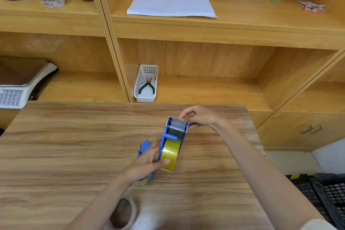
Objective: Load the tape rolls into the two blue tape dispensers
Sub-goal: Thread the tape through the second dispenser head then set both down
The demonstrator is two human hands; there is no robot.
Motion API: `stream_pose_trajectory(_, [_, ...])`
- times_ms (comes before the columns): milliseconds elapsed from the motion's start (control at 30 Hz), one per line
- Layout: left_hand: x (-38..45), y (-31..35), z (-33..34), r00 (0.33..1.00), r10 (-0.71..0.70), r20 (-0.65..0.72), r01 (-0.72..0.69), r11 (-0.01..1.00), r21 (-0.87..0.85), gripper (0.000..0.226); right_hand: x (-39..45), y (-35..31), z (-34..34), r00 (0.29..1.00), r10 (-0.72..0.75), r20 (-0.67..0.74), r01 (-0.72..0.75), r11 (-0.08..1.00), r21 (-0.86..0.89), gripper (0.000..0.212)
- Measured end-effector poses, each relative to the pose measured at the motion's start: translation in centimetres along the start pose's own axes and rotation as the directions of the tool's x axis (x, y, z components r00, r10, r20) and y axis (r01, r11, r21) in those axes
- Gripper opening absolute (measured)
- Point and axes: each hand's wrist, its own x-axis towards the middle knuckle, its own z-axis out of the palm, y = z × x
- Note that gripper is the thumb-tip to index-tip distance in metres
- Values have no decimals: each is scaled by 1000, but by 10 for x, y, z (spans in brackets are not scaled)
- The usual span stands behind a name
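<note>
A blue tape dispenser [169, 132] is held above the wooden table [74, 145], with a yellowish tape roll [169, 152] seated in it. My left hand [147, 164] grips the roll end of this dispenser, thumb lying across the tape. My right hand [199, 116] pinches the far end of the dispenser, near the grey roller. A second blue dispenser [145, 146] with tape in it rests on the table, mostly hidden under my left hand. A pale, near-empty tape roll [123, 213] lies on the table below my left forearm.
A white basket [139, 87] with green pliers stands on the shelf behind the table. A weighing scale [16, 84] sits at left, a white sheet [171, 5] on the upper shelf. Black crates [326, 196] are on the floor at right.
</note>
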Motion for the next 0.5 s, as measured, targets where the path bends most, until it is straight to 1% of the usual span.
stream_pose_trajectory(33, [0,0,-1,1000,-15,-4,15,1000,-15,40,0,1,1,1000,-17,-3,17,1000,-4,21])
stream_pose_trajectory(100, [1,2,-1,998,-61,-32,58,994,-88,30,0,3,3,999,-52,-10,52,998,21,18])
stream_pose_trajectory(133, [2,2,-1,997,-69,-43,64,992,-110,29,-1,4,5,997,-74,-17,74,996,40,18])
stream_pose_trajectory(233, [5,3,-3,991,-110,-76,92,973,-212,34,-6,7,10,992,-123,0,122,988,99,20])
stream_pose_trajectory(267, [6,4,-4,987,-134,-88,108,960,-259,39,-7,8,12,990,-136,24,133,986,99,22])
stream_pose_trajectory(333, [10,4,-5,978,-182,-102,137,930,-342,47,-6,12,19,985,-161,69,157,986,61,37])
stream_pose_trajectory(367, [12,5,-5,975,-197,-103,146,916,-373,48,-5,13,23,983,-169,66,167,985,46,42])
stream_pose_trajectory(433, [16,5,-4,971,-222,-91,165,892,-421,53,-2,11,31,979,-205,7,204,979,8,40])
stream_pose_trajectory(500, [19,4,-3,970,-230,-81,166,865,-474,51,2,11,36,970,-239,-53,237,971,-39,38])
